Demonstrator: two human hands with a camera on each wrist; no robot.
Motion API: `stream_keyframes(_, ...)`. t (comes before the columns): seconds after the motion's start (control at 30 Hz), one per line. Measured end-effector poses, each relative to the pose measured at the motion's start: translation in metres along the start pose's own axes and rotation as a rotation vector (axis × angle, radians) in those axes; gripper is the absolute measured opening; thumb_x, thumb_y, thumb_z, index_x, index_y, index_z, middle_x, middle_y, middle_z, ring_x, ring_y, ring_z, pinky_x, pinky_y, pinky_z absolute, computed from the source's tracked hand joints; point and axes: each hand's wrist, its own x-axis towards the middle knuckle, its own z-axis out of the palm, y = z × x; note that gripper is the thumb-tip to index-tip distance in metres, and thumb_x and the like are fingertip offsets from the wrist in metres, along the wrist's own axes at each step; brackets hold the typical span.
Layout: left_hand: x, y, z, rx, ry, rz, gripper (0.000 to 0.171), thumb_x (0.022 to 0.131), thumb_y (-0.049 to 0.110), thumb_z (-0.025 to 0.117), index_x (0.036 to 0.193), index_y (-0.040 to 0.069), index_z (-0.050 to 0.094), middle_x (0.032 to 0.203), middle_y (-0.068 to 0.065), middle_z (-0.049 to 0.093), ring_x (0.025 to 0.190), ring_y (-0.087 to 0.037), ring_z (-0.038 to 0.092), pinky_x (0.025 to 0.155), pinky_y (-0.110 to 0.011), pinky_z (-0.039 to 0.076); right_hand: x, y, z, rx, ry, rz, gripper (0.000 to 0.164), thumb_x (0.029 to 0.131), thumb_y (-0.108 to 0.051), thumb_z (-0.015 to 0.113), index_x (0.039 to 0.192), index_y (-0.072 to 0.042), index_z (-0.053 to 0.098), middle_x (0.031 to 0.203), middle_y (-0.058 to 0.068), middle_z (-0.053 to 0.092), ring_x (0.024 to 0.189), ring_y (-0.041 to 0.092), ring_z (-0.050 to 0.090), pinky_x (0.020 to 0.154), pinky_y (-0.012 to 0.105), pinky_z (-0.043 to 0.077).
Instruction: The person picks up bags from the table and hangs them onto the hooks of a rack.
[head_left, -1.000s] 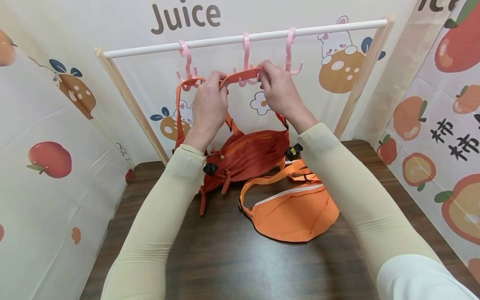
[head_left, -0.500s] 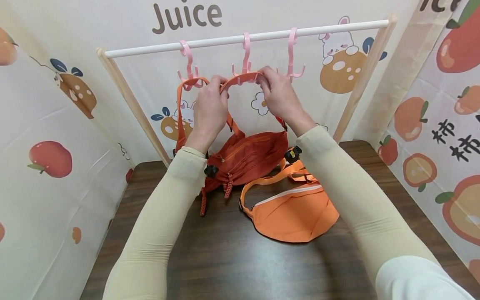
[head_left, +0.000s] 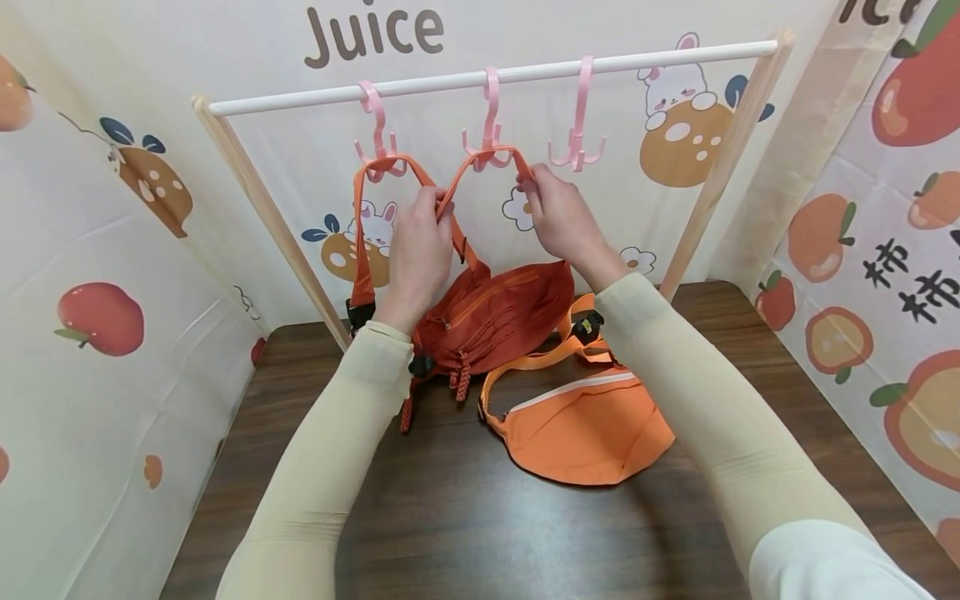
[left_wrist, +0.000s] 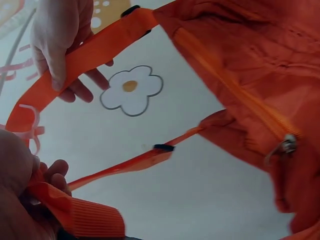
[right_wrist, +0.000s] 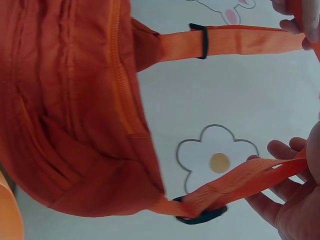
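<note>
Lower than a second ago, the left hand point(head_left: 422, 250) and the right hand point(head_left: 566, 212) now sit beneath hook level, and the far right pink plastic hook point(head_left: 581, 108) is turned so prongs show on both sides. On the left, an orange webbing loop point(head_left: 362, 258) hangs over the left pink plastic hook point(head_left: 378, 125), with a black plastic buckle point(head_left: 360, 315) at its lower end. Just right of it, the left hand pinches a flat orange fabric strap point(left_wrist: 100, 52) between thumb and curled fingers. From there the strap arches across the middle pink plastic hook point(head_left: 492, 108), which hangs from the round white rail point(head_left: 637, 62). The rust-red, zipped cloth bag point(head_left: 506, 308) hangs below and between the hands; whether its underside touches the dark brown wooden table point(head_left: 450, 517) I cannot tell. Farther right, the right hand holds the strap's other side between thumb and fingers, the fingers slightly spread. Near and right of the red bag, a bright orange cloth waist bag point(head_left: 588, 433) with a white zip lies on the table.
</note>
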Motion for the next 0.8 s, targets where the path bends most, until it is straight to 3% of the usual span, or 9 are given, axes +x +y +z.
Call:
stream_keyframes(0.23, -0.011, -0.012, 0.010, -0.002, 0.019, 0.004, 0.028, 0.113, 0.021, 0.053, 0.134, 0.003, 0.060, 0.108, -0.014, 0.072, 0.086, -0.025, 0.067, 0.078, -0.040, 0.059, -0.009, 0.007, 0.008, 0.015, 0.017, 0.021, 0.034, 0.116, -0.026, 0.044, 0.137, -0.003, 0.056, 0.118, 0.018, 0.067, 0.099, 0.028, 0.059, 0.086, 0.041, 0.052)
stream_keyframes(0.57, -0.021, -0.016, 0.016, -0.009, 0.004, -0.023, 0.029, 0.111, 0.020, 0.059, 0.137, 0.007, 0.058, 0.110, -0.010, 0.072, 0.088, -0.022, 0.068, 0.078, -0.039, 0.060, -0.017, 0.017, 0.011, 0.028, 0.051, 0.022, 0.040, 0.115, -0.029, 0.046, 0.144, -0.003, 0.054, 0.112, 0.013, 0.064, 0.089, 0.029, 0.054, 0.075, 0.040, 0.046)
stream_keyframes(0.7, -0.025, -0.017, 0.017, -0.001, -0.002, -0.025, 0.034, 0.110, 0.024, 0.062, 0.140, 0.009, 0.056, 0.108, -0.007, 0.070, 0.085, -0.019, 0.066, 0.073, -0.037, 0.058, -0.021, 0.017, 0.010, 0.031, 0.042, 0.037, 0.046, 0.113, -0.034, 0.051, 0.149, -0.005, 0.051, 0.112, 0.011, 0.062, 0.094, 0.028, 0.057, 0.080, 0.042, 0.051)
stream_keyframes(0.8, -0.028, -0.018, 0.017, 0.000, -0.001, -0.015, 0.039, 0.108, 0.028, 0.065, 0.142, 0.010, 0.055, 0.104, -0.006, 0.068, 0.080, -0.019, 0.063, 0.066, -0.037, 0.055, -0.024, 0.018, 0.009, 0.030, 0.025, 0.049, 0.052, 0.112, -0.037, 0.054, 0.153, -0.006, 0.047, 0.120, 0.010, 0.064, 0.108, 0.027, 0.062, 0.092, 0.043, 0.055)
